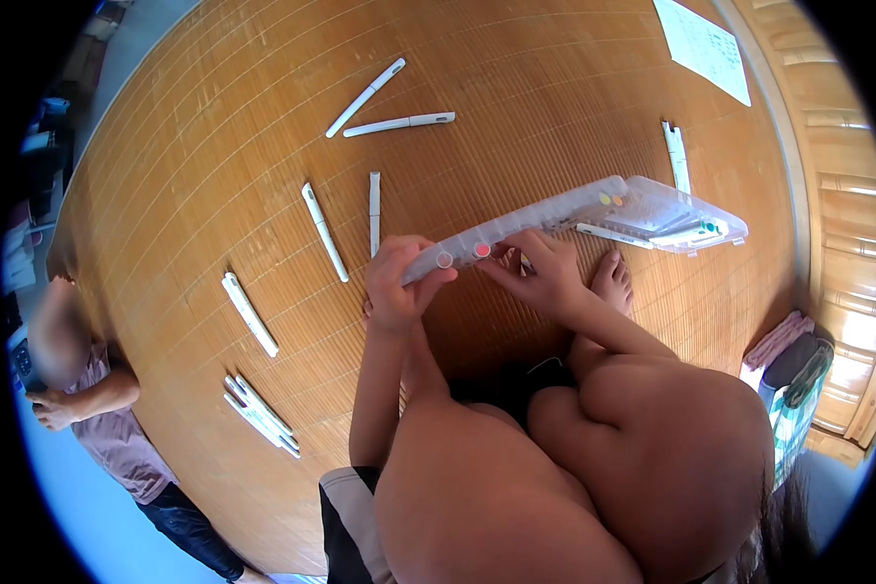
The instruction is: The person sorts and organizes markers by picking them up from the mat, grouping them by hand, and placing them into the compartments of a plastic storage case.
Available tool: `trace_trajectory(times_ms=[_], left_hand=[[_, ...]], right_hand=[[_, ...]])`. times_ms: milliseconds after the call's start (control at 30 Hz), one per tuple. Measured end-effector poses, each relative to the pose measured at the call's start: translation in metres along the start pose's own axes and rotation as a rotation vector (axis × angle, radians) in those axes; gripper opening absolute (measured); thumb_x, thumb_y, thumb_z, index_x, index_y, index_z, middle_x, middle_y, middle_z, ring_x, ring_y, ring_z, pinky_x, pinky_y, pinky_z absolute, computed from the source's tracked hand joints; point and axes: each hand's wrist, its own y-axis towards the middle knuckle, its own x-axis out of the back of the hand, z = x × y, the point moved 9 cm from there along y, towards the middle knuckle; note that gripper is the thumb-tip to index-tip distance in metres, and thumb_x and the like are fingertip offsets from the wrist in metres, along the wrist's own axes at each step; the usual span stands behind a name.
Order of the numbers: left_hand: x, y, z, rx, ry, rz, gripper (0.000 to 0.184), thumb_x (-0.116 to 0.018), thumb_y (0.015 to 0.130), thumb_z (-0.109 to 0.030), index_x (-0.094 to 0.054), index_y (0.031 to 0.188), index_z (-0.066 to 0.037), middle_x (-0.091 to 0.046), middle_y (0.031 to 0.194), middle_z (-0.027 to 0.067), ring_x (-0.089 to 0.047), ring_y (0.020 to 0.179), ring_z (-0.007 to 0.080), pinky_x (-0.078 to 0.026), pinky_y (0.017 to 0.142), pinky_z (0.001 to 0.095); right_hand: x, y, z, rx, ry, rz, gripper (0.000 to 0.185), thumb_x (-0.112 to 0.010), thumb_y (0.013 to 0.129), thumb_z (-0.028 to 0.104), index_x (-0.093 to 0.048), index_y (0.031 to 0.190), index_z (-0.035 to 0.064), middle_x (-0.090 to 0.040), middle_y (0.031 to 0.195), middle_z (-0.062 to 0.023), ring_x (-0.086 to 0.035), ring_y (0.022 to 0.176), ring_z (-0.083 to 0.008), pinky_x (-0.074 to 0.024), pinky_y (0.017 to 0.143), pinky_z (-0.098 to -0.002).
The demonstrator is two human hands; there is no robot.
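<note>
A clear plastic case (pixel 545 216) is tilted up over my lap, its lid (pixel 667 200) folded out to the right. My left hand (pixel 399 277) is closed around the case's left end, thumb on the near side. At the case's lower edge, my right hand (pixel 545 268) is closed with bent fingers, beside a red round spot (pixel 483 250); whether something small is also between the fingers is hidden. A white pen (pixel 613 235) lies by the lid, and yellow and green dots show through the plastic. Another white pen (pixel 375 214) lies just beyond my left hand.
White pens lie spread on the bamboo mat (pixel 516 97), with a cluster (pixel 263 417) at lower left. More pens (pixel 675 156) are at the right, below a printed sheet (pixel 706 49). Another person (pixel 117 428) is at the left edge; folded cloths (pixel 793 360) sit at right.
</note>
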Motion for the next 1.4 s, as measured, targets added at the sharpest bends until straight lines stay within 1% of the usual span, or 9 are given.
trace_trajectory(times_ms=[267, 367, 433, 567, 667, 833, 967, 1033, 1400], left_hand=[[-0.003, -0.009, 0.01, 0.07, -0.001, 0.008, 0.05, -0.072, 0.062, -0.022, -0.042, 0.098, -0.004, -0.056, 0.075, 0.0117, -0.055, 0.064, 0.0244, -0.045, 0.054, 0.0298], [0.003, -0.012, 0.018, 0.148, -0.073, -0.078, 0.039, -0.07, 0.066, -0.027, -0.05, 0.083, 0.001, -0.054, 0.072, 0.0087, -0.051, 0.065, 0.0158, -0.04, 0.057, 0.0244], [-0.003, -0.01, 0.013, 0.078, 0.018, 0.031, 0.049, -0.071, 0.064, -0.023, -0.042, 0.099, -0.004, -0.057, 0.076, 0.0119, -0.055, 0.064, 0.0248, -0.045, 0.053, 0.0302], [0.002, -0.01, 0.009, -0.01, -0.128, -0.092, 0.05, -0.071, 0.063, -0.023, -0.043, 0.1, -0.004, -0.058, 0.079, 0.0128, -0.056, 0.068, 0.0261, -0.046, 0.055, 0.0304], [-0.009, -0.005, 0.009, 0.088, -0.057, 0.107, 0.054, -0.071, 0.062, -0.024, -0.042, 0.103, -0.004, -0.058, 0.084, 0.0142, -0.057, 0.072, 0.0276, -0.047, 0.06, 0.0313], [-0.008, -0.003, 0.005, 0.044, -0.315, -0.052, 0.057, -0.073, 0.06, -0.011, -0.039, 0.105, -0.005, -0.057, 0.088, 0.0192, -0.058, 0.081, 0.0275, -0.048, 0.067, 0.0336], [-0.011, -0.003, 0.004, 0.08, -0.417, -0.022, 0.057, -0.073, 0.059, -0.005, -0.038, 0.105, -0.005, -0.056, 0.09, 0.0217, -0.058, 0.082, 0.0267, -0.049, 0.067, 0.0333], [-0.012, 0.002, -0.003, 0.062, -0.402, 0.021, 0.054, -0.071, 0.062, -0.003, -0.036, 0.104, -0.005, -0.055, 0.092, 0.0232, -0.059, 0.081, 0.0265, -0.05, 0.066, 0.0323], [-0.014, 0.002, -0.001, 0.163, -0.472, 0.074, 0.044, -0.066, 0.065, 0.004, -0.034, 0.095, -0.004, -0.054, 0.093, 0.023, -0.059, 0.079, 0.0245, -0.05, 0.064, 0.0294]], right_hand=[[-0.015, -0.001, 0.011, 0.095, -0.076, -0.002, 0.023, -0.068, 0.064, 0.015, -0.054, 0.08, 0.0038, -0.054, 0.071, -0.006, -0.055, 0.051, -0.0178, -0.0443, 0.042, -0.0258], [-0.021, -0.005, 0.019, 0.201, -0.055, 0.078, 0.024, -0.067, 0.064, 0.016, -0.054, 0.081, 0.0044, -0.053, 0.075, -0.006, -0.055, 0.056, -0.0204, -0.045, 0.044, -0.0274], [-0.02, -0.004, 0.024, 0.216, -0.007, 0.099, 0.024, -0.067, 0.064, 0.015, -0.054, 0.082, 0.005, -0.053, 0.077, -0.0058, -0.055, 0.059, -0.0209, -0.0454, 0.045, -0.0283], [-0.018, 0.001, 0.026, 0.231, -0.047, 0.063, 0.025, -0.066, 0.065, 0.014, -0.055, 0.085, 0.0048, -0.053, 0.078, -0.0064, -0.055, 0.059, -0.0214, -0.0458, 0.046, -0.0292], [-0.02, 0.003, 0.031, 0.222, -0.072, 0.059, 0.024, -0.064, 0.066, 0.012, -0.055, 0.087, 0.0043, -0.053, 0.079, -0.0066, -0.056, 0.059, -0.0215, -0.0461, 0.047, -0.0296], [-0.017, 0.001, 0.028, 0.237, -0.097, 0.022, 0.029, -0.067, 0.059, 0.006, -0.055, 0.085, 0.0023, -0.053, 0.073, -0.0068, -0.054, 0.056, -0.0202, -0.0451, 0.046, -0.0278], [-0.014, 0.0, 0.03, 0.24, -0.086, 0.004, 0.028, -0.067, 0.058, 0.006, -0.056, 0.083, 0.0023, -0.053, 0.072, -0.0067, -0.054, 0.056, -0.0199, -0.0451, 0.046, -0.0277], [-0.015, -0.001, 0.026, 0.209, -0.097, 0.019, 0.022, -0.065, 0.063, 0.012, -0.056, 0.082, 0.0047, -0.053, 0.076, -0.0058, -0.056, 0.059, -0.0198, -0.0468, 0.048, -0.0287], [-0.013, -0.003, 0.026, 0.242, -0.092, -0.035, 0.022, -0.067, 0.06, 0.012, -0.057, 0.078, 0.0044, -0.053, 0.071, -0.0046, -0.055, 0.056, -0.019, -0.0456, 0.046, -0.0284]])
